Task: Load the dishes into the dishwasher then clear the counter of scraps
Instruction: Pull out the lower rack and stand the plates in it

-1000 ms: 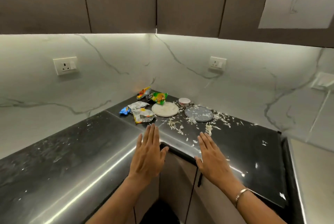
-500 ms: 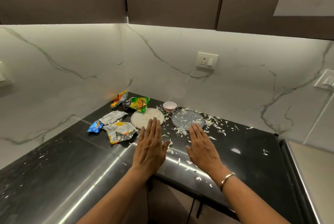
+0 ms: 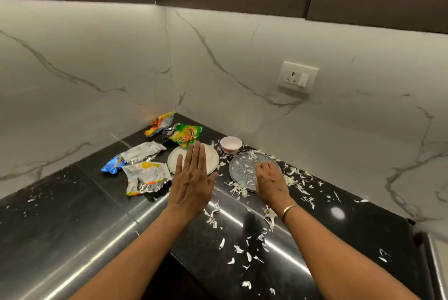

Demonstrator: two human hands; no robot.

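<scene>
My left hand (image 3: 191,178) was flat, fingers straight, over the white plate (image 3: 211,157). My right hand (image 3: 270,182) lay on the grey plate (image 3: 242,166), fingers bent; whether it gripped, I could not tell. Both plates stood on the counter (image 3: 351,222).

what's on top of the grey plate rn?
Scattered white scraps lie across the grey plate. The right hand covers its near right part, so what lies under the hand, and whether the fingers grip the rim, is hidden.
</scene>
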